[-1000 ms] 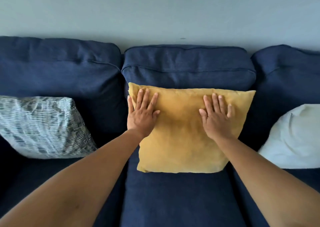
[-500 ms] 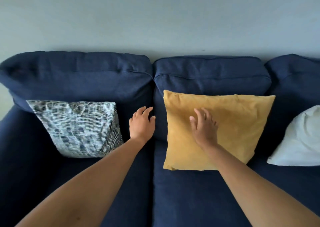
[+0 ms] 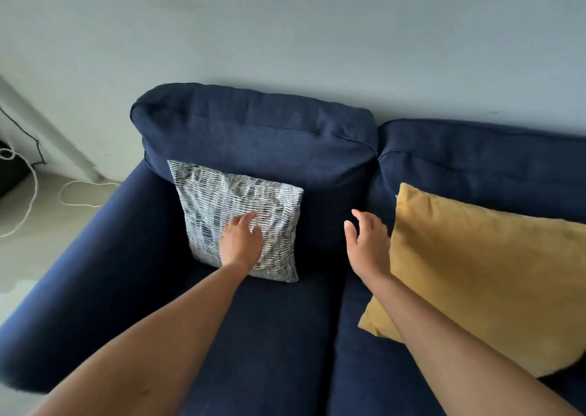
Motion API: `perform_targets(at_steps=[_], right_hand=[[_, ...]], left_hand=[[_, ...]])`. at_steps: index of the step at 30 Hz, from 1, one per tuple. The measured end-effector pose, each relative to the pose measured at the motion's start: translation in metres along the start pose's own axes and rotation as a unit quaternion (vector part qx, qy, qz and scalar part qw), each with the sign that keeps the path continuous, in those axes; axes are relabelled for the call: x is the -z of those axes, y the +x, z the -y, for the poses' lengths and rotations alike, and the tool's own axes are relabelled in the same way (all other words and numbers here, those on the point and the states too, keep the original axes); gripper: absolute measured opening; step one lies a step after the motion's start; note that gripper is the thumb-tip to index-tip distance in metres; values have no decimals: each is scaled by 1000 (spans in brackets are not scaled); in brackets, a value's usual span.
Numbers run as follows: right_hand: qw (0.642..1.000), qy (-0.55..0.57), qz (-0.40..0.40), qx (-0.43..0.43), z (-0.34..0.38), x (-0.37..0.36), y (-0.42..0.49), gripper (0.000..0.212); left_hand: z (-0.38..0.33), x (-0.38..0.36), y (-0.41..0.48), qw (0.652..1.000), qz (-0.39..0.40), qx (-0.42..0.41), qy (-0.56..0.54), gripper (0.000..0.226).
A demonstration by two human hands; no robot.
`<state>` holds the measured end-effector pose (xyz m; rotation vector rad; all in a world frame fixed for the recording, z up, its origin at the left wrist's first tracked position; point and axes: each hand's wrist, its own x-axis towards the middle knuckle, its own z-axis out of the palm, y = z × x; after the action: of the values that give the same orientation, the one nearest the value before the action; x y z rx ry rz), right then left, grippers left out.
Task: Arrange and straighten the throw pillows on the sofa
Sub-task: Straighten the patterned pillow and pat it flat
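Fingers of left hand [image 3: 241,244] curl loosely on tilted striped pillow [image 3: 222,206]; right hand [image 3: 367,244] spread.

Behind the seating I see a plain pale grey-blue wall [image 3: 301,34]. At far left a light floor [image 3: 41,225] shows, with a white cord [image 3: 31,193] looping across it. A thin black cable [image 3: 31,139] runs down the wall above it. A pale slanted bar [image 3: 47,130] crosses that corner, and something dark [image 3: 9,171] sits at the left edge; I cannot tell what.
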<state>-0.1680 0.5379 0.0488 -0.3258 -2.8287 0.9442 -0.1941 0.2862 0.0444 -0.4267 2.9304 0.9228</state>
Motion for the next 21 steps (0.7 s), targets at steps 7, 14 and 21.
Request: perform_targets(at_steps=[7, 14, 21], right_hand=[[969, 160, 155, -105, 51, -62, 25, 55], [921, 304, 95, -222, 87, -121, 44, 59], [912, 312, -27, -267, 104, -154, 40, 22]], left_hand=[[81, 39, 72, 958, -39, 199, -201, 61], [142, 73, 151, 933, -3, 155, -324, 78], [166, 77, 199, 931, 29, 108, -346, 18]])
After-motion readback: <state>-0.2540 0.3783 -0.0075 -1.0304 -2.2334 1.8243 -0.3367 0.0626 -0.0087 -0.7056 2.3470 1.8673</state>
